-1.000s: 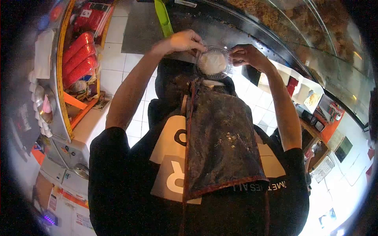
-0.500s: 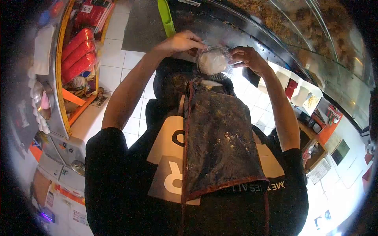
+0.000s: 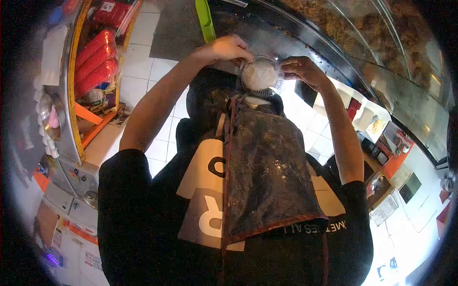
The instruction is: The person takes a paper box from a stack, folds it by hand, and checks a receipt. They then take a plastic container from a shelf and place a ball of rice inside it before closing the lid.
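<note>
A round clear plastic container (image 3: 264, 92) is held between my two hands, in front of the dark stained apron (image 3: 272, 167). A pale, roundish food item (image 3: 259, 75) shows inside it; its kind I cannot make out. My left hand (image 3: 230, 49) pinches the container's upper left rim, fingertips closed on the edge. My right hand (image 3: 304, 71) grips the right rim, with the fingers bent and the thumb below. Just past my left hand, a lime-green scoop-like utensil (image 3: 205, 21) lies on the dark counter (image 3: 176, 35).
At the left, red plastic-wrapped packs (image 3: 98, 64) fill an orange-edged shelf. A metal bowl (image 3: 50, 117) with something pink sits beyond it. A glass-fronted case (image 3: 381, 57) runs along the upper right. White floor tiles (image 3: 162, 126) lie below, and an orange-topped unit (image 3: 398, 155) stands at the right.
The container tilts slightly, so the pale item shows more clearly. Both hands keep their hold, with my left hand shifted a little to the right. The whole view has shifted slightly.
</note>
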`<act>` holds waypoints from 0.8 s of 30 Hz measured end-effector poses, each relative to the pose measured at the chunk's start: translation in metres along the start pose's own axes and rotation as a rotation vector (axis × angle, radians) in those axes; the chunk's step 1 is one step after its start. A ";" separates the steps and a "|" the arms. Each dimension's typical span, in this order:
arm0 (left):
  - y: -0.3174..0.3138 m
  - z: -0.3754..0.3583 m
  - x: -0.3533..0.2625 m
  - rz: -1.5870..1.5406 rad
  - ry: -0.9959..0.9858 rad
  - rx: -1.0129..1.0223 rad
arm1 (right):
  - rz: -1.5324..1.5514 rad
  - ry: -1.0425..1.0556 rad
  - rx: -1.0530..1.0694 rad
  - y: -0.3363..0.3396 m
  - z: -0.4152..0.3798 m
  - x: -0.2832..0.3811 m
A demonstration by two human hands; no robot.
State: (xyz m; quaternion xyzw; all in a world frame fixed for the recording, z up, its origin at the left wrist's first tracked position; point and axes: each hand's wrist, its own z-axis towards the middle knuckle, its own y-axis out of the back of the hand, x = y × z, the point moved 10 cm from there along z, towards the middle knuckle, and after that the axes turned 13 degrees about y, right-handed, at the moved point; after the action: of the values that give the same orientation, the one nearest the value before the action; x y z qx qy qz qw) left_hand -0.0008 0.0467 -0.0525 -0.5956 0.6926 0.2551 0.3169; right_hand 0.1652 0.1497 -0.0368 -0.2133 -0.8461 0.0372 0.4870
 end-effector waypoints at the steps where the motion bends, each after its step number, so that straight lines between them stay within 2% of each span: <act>1: 0.001 0.001 -0.002 0.049 -0.034 -0.023 | -0.018 -0.004 0.003 0.000 0.001 0.001; 2: 0.001 0.003 -0.001 0.050 -0.035 -0.025 | -0.020 -0.002 0.004 -0.001 0.002 0.001; 4: 0.003 0.000 -0.006 0.039 -0.061 -0.073 | -0.257 0.079 0.031 -0.004 0.006 0.009; 8: 0.003 -0.001 -0.002 0.106 -0.030 -0.162 | -0.275 0.031 -0.042 0.003 0.011 -0.015; 10: 0.004 0.004 -0.003 0.070 -0.103 -0.194 | -0.500 0.227 0.053 -0.010 0.014 0.002; 11: 0.004 0.007 0.000 0.070 -0.103 -0.197 | -0.501 0.228 0.054 -0.012 0.015 0.002; 13: 0.003 0.006 0.002 0.077 -0.032 -0.221 | -0.666 0.118 -0.017 -0.015 0.014 0.004; 14: 0.001 0.003 0.001 0.078 -0.030 -0.220 | -0.664 0.118 -0.017 -0.025 0.013 0.008; 16: 0.008 -0.003 -0.009 0.063 -0.098 -0.309 | -0.517 -0.022 -0.227 -0.019 0.007 0.011; 17: 0.008 -0.001 -0.007 0.066 -0.100 -0.311 | -0.517 -0.018 -0.228 -0.018 0.007 0.010; 19: 0.008 0.000 -0.009 -0.005 -0.211 -0.347 | -0.569 0.102 -0.196 -0.022 0.008 0.015; 23: 0.004 0.008 -0.002 0.071 -0.242 -0.408 | -0.741 0.124 -0.168 -0.014 0.011 0.009; 24: 0.008 0.004 -0.004 0.088 -0.270 -0.540 | -0.911 0.295 -0.085 -0.022 0.016 0.018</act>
State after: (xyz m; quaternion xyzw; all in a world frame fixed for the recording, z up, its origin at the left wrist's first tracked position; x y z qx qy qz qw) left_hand -0.0080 0.0536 -0.0525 -0.5883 0.5767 0.5203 0.2250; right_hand 0.1371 0.1394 -0.0242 0.1565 -0.7761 -0.2454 0.5594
